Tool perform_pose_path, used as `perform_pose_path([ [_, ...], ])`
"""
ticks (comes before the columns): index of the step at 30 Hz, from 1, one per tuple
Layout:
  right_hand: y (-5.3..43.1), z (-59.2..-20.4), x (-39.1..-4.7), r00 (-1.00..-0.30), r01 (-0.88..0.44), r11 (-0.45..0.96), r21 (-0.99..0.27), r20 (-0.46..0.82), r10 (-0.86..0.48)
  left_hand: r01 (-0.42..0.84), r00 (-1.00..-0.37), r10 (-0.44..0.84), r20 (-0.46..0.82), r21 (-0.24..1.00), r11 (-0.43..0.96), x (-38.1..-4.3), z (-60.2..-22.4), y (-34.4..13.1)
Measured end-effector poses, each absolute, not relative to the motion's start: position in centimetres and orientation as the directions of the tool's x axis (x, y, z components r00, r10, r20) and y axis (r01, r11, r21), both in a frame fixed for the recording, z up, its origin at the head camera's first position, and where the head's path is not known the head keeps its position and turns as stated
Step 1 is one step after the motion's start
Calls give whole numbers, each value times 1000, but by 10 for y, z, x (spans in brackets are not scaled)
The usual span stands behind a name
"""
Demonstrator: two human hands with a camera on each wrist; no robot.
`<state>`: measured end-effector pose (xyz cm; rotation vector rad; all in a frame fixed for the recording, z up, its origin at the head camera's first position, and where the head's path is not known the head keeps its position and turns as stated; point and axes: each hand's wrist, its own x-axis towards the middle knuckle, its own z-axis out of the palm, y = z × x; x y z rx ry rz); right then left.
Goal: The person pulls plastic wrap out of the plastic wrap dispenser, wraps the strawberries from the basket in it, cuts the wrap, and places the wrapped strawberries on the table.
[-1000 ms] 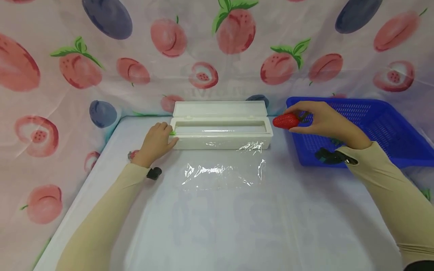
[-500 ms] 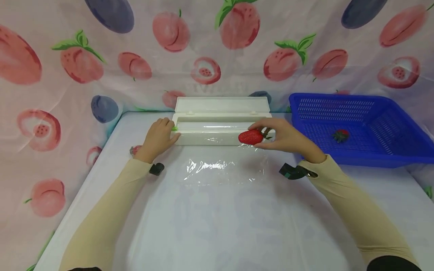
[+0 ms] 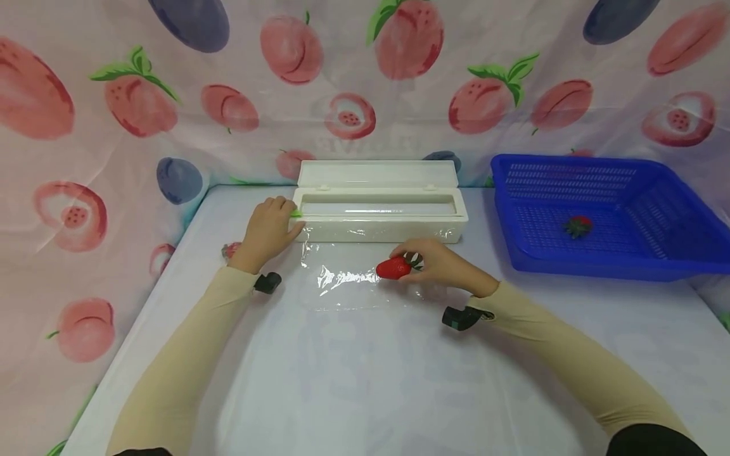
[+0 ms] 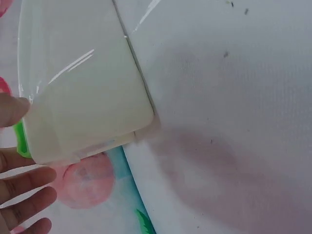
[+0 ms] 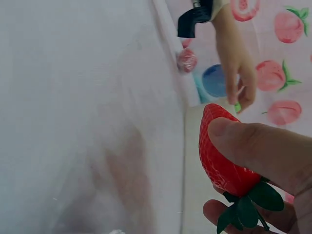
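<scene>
My right hand [image 3: 436, 266] pinches a red strawberry [image 3: 393, 268] by its leafy end, thumb on one side and fingers on the other. The strawberry is over a sheet of clear cling film [image 3: 348, 278], which is drawn out in front of a white cling film dispenser [image 3: 376, 229] with its lid raised. My left hand [image 3: 268, 231] holds the dispenser's left end, next to a green slider [image 3: 296, 213]. In the left wrist view the thumb [image 4: 12, 109] is at the front edge, with the fingers around the end. The right wrist view shows the strawberry's green leaves [image 5: 248, 207].
A blue plastic basket [image 3: 593, 272] stands at the right with one strawberry [image 3: 578, 226] inside. Behind my left wrist lies a film-wrapped strawberry [image 3: 229, 250]. A fruit-print cloth [image 3: 348, 63] hangs along the back of the white table [image 3: 365, 380].
My right hand has brought the strawberry from above the basket's left edge leftward and nearer to me, over the film. My left hand stays at the dispenser's end.
</scene>
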<state>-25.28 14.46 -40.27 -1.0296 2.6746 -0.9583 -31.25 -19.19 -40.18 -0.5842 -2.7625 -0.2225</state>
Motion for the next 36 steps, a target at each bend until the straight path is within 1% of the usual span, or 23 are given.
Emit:
perform_pose_path([
  [2, 143, -408, -254, -767, -546, 576, -608, 87, -635, 396, -874, 340, 348, 101, 913, -309, -399, -188],
  [5, 141, -414, -255, -774, -527, 586, -615, 64, -630, 423, -844, 335, 419, 136, 896, -296, -392, -172],
  [6, 140, -415, -255, -776, -523, 589, -616, 58, -628, 455, -826, 358, 436, 140, 879, -289, -389, -163],
  [8, 140, -417, -255, -778, -519, 595, -614, 51, -626, 542, -782, 445, 436, 124, 832, -275, -385, -143],
  [10, 139, -419, -255, -779, -517, 599, -611, 46, -626, 617, -751, 544, 375, 106, 780, -261, -384, -123],
  [11, 139, -419, -255, -781, -515, 604, -609, 42, -623, 643, -742, 587, 324, 97, 760, -255, -385, -115],
  [13, 138, -421, -255, -787, -506, 612, -608, 35, -616, 662, -743, 636, 210, 94, 743, -248, -389, -101],
  [16, 136, -425, -255, -798, -488, 627, -607, 20, -603, 646, -763, 641, 82, 118, 754, -248, -399, -88],
  [19, 134, -430, -254, -805, -470, 634, -614, 4, -593, 634, -769, 639, 10, 147, 760, -253, -408, -82],
  [22, 132, -434, -254, -807, -461, 640, -615, -8, -590, 645, -754, 656, -27, 155, 748, -257, -416, -77],
  [25, 131, -436, -253, -812, -458, 649, -608, -12, -584, 666, -739, 673, -38, 115, 737, -258, -422, -73],
  [29, 131, -437, -254, -816, -457, 654, -603, -8, -578, 678, -733, 680, -29, 56, 733, -258, -427, -69],
  [36, 137, -431, -252, -827, -429, 681, -593, -46, -560, 685, -728, 686, -14, 21, 728, -257, -430, -69],
])
